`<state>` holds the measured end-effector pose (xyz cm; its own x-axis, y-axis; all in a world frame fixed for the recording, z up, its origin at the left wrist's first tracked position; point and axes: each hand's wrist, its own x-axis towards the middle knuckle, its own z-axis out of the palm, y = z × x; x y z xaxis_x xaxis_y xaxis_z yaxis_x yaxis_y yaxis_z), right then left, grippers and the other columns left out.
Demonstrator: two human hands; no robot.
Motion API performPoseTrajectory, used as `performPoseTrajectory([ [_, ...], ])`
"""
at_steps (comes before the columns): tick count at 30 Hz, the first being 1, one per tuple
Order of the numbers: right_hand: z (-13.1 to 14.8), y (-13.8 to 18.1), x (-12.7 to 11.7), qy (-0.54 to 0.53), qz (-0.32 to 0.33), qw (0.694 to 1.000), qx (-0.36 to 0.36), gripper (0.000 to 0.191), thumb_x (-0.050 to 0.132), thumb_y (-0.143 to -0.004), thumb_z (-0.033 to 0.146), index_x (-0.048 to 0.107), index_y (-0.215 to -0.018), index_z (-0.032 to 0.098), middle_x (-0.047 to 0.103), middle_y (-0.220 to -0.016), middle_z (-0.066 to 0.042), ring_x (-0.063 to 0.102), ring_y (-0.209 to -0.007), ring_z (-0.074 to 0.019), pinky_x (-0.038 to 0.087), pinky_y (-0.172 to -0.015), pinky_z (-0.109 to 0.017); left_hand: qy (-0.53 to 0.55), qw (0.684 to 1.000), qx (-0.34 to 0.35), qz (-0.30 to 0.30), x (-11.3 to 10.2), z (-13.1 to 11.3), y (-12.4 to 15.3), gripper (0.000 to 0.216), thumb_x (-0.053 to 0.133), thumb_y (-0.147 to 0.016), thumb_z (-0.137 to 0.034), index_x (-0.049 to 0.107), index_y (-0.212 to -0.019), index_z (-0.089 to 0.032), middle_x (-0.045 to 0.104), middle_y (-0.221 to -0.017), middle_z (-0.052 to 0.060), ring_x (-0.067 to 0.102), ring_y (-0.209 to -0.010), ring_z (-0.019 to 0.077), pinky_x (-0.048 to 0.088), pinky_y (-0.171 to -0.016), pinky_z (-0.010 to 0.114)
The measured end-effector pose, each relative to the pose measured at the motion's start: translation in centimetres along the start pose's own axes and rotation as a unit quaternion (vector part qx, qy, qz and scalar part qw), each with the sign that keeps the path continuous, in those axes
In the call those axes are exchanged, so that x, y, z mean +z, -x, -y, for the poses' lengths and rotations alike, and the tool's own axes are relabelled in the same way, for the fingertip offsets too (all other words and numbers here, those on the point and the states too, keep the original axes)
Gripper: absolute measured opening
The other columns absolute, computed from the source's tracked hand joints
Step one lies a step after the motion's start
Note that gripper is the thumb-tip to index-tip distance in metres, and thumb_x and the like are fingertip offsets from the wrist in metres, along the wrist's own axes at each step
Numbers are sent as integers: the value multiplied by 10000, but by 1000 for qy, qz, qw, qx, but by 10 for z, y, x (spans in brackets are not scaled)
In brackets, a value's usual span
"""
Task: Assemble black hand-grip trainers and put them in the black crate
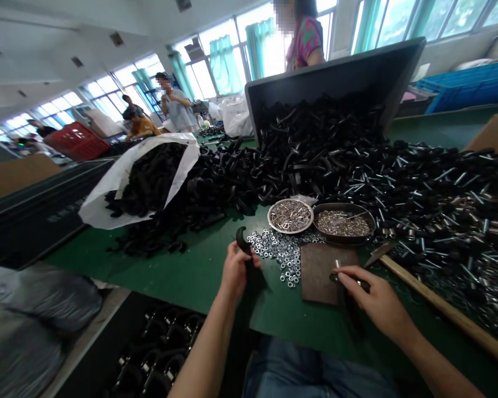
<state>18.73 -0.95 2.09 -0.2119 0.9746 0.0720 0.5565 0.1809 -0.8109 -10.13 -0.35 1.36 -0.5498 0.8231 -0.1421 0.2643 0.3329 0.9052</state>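
My left hand (235,271) is closed round a curved black plastic piece (243,241), whose hooked end sticks up above my fingers, just left of a scatter of small silver nuts (279,251). My right hand (373,298) pinches a small metal pin (338,266) upright over a dark brown block (320,272) lying on the green table (182,271). Two shallow metal dishes of small silver parts, a left dish (290,215) and a right dish (343,223), stand just beyond the block.
A wooden-handled hammer (435,304) lies right of the block. Heaps of black curved pieces (315,149) and bolted ones (452,210) cover the far and right table, spilling from a tipped grey crate (336,77) and a white sack (120,177). Several people work further back.
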Motion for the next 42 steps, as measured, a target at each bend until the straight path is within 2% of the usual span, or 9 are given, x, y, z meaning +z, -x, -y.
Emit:
performPoseTrajectory([
  [4,35,14,8,-133,-28,990,34,385,484,-844,467,696,-911,154,603,-544,2,499,-413,-116,382,-397,-223,344,872,-100,334,42,-14,80,420,605,-720,-283,436,-1097,-206,432,-591,-76,370,-412,52,293,-338,146],
  [8,48,24,10,-142,-71,987,11,338,495,-847,431,715,-819,175,581,-504,8,540,-459,-129,404,-435,-221,362,825,-122,417,57,-29,115,575,787,-587,-285,408,-1016,-226,373,-498,-129,240,-344,15,200,-313,123],
  [14,43,32,8,-81,-92,991,-60,233,513,-855,326,691,-775,199,707,-741,-20,648,-685,-155,475,-624,-223,273,868,-127,396,61,-36,123,583,812,-548,-346,408,-949,-220,392,-526,-123,270,-343,12,180,-305,124],
  [21,32,27,2,-45,4,990,-134,305,394,-923,317,671,-884,195,695,-800,-38,640,-745,-144,468,-679,-243,255,873,-135,394,66,-31,123,505,755,-623,-381,461,-982,-184,451,-582,-79,345,-392,28,226,-313,122],
  [25,19,21,-3,31,-74,969,-236,255,471,-874,361,662,-854,193,637,-680,-42,591,-651,-152,448,-626,-267,271,863,-145,400,68,-27,115,581,707,-685,-358,440,-1172,-190,500,-628,-55,366,-418,42,270,-340,137],
  [27,12,19,0,15,-93,982,-161,266,471,-873,386,638,-801,192,625,-658,-30,586,-622,-144,442,-601,-256,223,899,-97,363,68,-25,110,709,730,-662,-340,383,-1272,-236,564,-736,-29,438,-462,61,355,-390,167],
  [30,5,15,7,-107,29,993,38,407,346,-912,479,606,-834,176,584,-606,1,541,-518,-118,409,-479,-222,122,950,47,283,64,-23,106,874,779,-604,-258,322,-1348,-301,606,-1046,23,605,-802,153,505,-713,268],
  [35,10,9,12,-217,256,936,107,459,423,-848,575,585,-887,147,583,-720,-10,517,-547,-106,387,-408,-199,30,940,119,320,62,-21,110,886,750,-641,-236,278,-1385,-322,563,-1226,33,565,-1074,227,451,-923,346],
  [42,35,12,10,20,130,991,19,230,437,-893,369,490,-769,183,606,-758,-32,569,-728,-160,409,-644,-271,47,944,139,295,62,-13,115,809,747,-654,-274,301,-1330,-282,542,-1245,42,542,-1114,218,434,-958,341],
])
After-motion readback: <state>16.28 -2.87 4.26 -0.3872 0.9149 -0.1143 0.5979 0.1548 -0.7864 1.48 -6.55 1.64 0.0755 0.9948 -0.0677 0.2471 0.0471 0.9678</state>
